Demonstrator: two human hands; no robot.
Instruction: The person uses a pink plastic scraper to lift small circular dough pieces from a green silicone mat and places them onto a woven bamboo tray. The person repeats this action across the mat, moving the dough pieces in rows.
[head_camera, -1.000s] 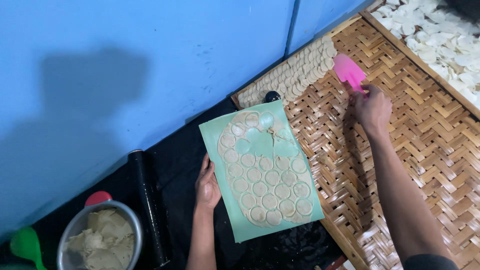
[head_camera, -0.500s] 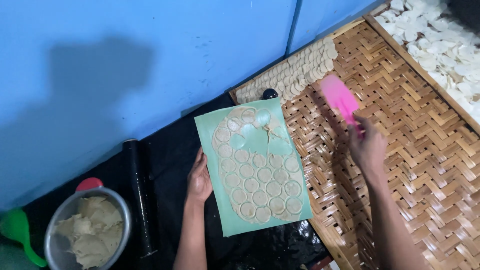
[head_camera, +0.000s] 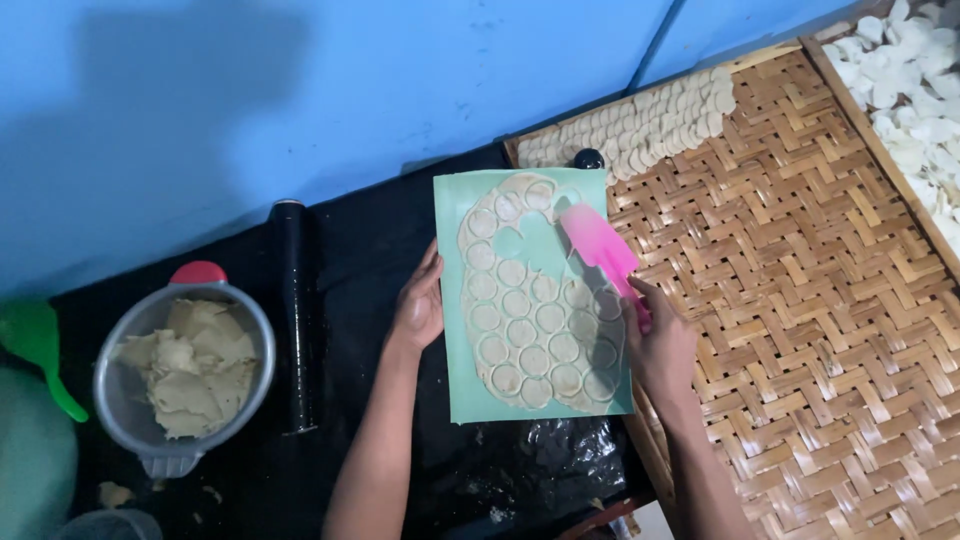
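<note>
A pale green mat (head_camera: 450, 395) lies on black plastic. On it is a rolled dough sheet (head_camera: 530, 305) cut into several rounds. My left hand (head_camera: 420, 305) rests flat on the mat's left edge. My right hand (head_camera: 660, 345) grips a pink spatula (head_camera: 597, 245) by its handle, with the blade lying over the upper right of the dough.
A woven bamboo tray (head_camera: 800, 300) lies to the right, with several dough rounds (head_camera: 640, 125) lined along its far edge. A second tray of white pieces (head_camera: 915, 90) sits at top right. A black rolling pin (head_camera: 297, 310), a bowl of dough scraps (head_camera: 185, 370) and a blue wall (head_camera: 300, 90) are at left.
My right hand has brought the pink spatula from over the bamboo tray left and down onto the dough sheet. My left hand stays on the mat's edge.
</note>
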